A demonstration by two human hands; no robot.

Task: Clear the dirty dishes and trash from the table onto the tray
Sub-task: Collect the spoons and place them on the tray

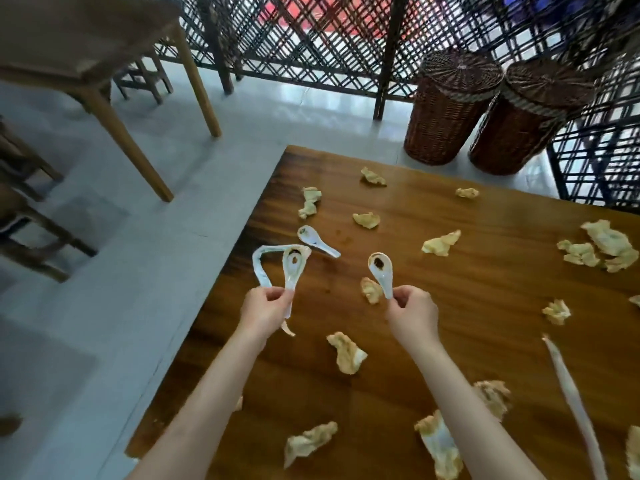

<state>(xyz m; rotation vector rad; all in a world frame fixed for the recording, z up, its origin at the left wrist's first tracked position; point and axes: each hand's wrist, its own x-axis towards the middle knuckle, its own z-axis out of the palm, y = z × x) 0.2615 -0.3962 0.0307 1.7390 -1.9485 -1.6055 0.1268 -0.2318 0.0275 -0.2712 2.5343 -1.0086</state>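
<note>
Both hands pinch spoons: left hand (265, 308), right hand (412, 311).

Both arms out fwd, left hand (266, 306) & right hand (412, 311) fingers pinched.

No legible txt, labels or nos. anywhere.
</note>
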